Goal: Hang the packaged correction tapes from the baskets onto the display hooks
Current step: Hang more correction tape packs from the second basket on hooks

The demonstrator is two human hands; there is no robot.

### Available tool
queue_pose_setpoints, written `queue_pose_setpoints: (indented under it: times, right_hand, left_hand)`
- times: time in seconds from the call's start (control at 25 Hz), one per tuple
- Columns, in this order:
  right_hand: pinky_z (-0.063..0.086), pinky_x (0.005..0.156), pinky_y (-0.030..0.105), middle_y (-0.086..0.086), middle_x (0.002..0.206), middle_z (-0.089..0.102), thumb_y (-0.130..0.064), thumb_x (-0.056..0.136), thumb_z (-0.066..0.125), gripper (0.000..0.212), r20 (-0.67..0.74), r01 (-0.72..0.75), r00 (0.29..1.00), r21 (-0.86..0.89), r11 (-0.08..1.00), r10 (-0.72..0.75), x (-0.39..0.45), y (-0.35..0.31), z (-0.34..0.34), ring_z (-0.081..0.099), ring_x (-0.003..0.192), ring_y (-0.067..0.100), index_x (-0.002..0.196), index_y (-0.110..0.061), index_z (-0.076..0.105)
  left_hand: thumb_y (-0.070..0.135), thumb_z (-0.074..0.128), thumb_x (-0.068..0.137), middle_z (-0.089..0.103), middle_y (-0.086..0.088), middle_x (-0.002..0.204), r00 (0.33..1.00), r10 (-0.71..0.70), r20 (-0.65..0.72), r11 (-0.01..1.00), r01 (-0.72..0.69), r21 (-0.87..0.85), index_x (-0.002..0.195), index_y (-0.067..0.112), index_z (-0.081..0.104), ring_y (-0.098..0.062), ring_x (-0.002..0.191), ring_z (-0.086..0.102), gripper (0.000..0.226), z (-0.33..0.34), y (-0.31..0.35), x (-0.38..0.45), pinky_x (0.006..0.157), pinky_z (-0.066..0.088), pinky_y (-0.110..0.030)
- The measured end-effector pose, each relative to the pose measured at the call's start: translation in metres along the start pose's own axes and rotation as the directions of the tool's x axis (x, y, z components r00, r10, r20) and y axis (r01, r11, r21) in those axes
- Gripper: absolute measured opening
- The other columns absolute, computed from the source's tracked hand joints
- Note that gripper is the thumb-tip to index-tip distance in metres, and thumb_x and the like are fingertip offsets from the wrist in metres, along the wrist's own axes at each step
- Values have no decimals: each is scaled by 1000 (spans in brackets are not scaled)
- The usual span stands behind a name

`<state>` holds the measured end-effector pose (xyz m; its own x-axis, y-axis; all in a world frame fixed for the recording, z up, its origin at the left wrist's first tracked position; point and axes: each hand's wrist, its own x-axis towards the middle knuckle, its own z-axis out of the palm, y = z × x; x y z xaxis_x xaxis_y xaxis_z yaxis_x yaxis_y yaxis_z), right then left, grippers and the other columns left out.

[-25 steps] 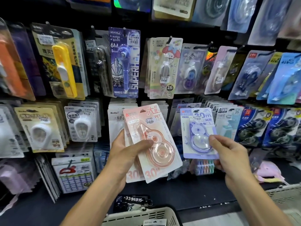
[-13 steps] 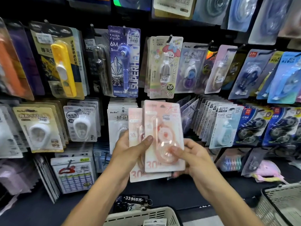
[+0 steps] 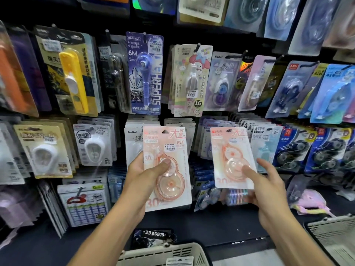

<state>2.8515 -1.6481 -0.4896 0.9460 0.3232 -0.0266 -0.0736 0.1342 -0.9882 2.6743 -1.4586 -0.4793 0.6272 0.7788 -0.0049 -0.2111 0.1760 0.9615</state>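
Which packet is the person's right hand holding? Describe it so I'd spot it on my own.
Start at the dark display wall hung with packaged tapes, then drop to its lower row. The right hand holds a pale pink correction tape packet there, right of centre. The left hand grips matching ones, but this packet is alone, in front of blue-and-white packs.

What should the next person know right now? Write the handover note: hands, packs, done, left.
Left hand: grips a pink pack, thumb across its front; whether more packs sit behind it cannot be told.
Right hand: holds a second pink pack up in front of the lower row of hooks, thumb on its blister.
Baskets: one basket is at the bottom centre and another at the lower right; their contents are mostly out of view.
Done: two packs are out of the baskets and in hand.
Left: neither pack is on a hook yet. Hang both, then check the baskets for more.
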Motion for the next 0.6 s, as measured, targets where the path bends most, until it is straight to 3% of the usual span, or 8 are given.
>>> queue_pose_setpoints:
  times: [0.08,0.16,0.28,0.36,0.44,0.48,0.52,0.6]
  right_hand:
    - [60,67,37,10,133,57,-9,94,67,67,39,-65,997,72,995,63,-2,-1,2,73,95,33,149,-32,36]
    - [59,78,38,11,135,58,-13,94,69,62,118,-72,990,4,997,71,-12,0,10,70,102,32,147,-24,40]
    - [62,65,35,9,104,76,-25,84,76,51,467,-68,874,-160,985,136,-35,9,38,74,79,26,131,-18,57]
    - [59,55,32,8,97,79,-22,86,75,41,601,-61,782,-188,980,164,-44,16,55,75,77,25,124,-17,61]
    - [55,48,27,9,97,79,-20,89,73,32,542,-27,837,-107,994,81,-39,17,60,76,74,21,119,-15,63]
    - [53,45,25,9,95,79,-19,89,71,30,462,2,886,-59,998,25,-33,15,57,75,68,19,118,-13,62]
    - [51,42,24,9,95,79,-18,91,69,27,360,38,933,-39,999,-21,-26,12,52,73,64,17,117,-14,62]
    - [50,40,22,6,97,78,-15,97,65,19,156,81,985,-42,996,-73,-12,6,37,72,63,14,116,-17,63]
  left_hand:
    - [6,73,89,80,-2,104,1000,1,-4,1000,-1,-1,111,21,71,-26,100,76,27,0,1,-2,100,54,-55]
    - [9,74,89,80,-2,105,1000,9,-4,1000,-9,-6,113,20,70,-26,101,76,27,1,1,-2,100,54,-54]
    - [17,79,86,80,-1,105,999,38,26,996,-40,78,114,19,69,-24,99,76,30,11,-5,-5,95,57,-52]
    - [26,79,85,80,1,103,996,61,65,987,-69,143,111,21,69,-21,97,76,28,19,-9,-5,90,60,-47]
    - [47,73,84,78,4,106,991,100,87,973,-116,199,107,27,68,-16,98,74,31,19,-9,-3,84,60,-38]
    - [55,67,86,74,5,116,980,177,89,914,-197,353,110,29,67,-14,105,70,36,14,-10,0,87,58,-36]
    - [56,62,90,65,6,131,944,316,94,726,-304,616,119,31,64,-15,119,61,38,7,-10,4,98,52,-39]
    - [43,61,94,36,-1,160,828,507,238,106,-334,936,145,27,49,-25,145,34,55,-10,-17,15,116,32,-50]
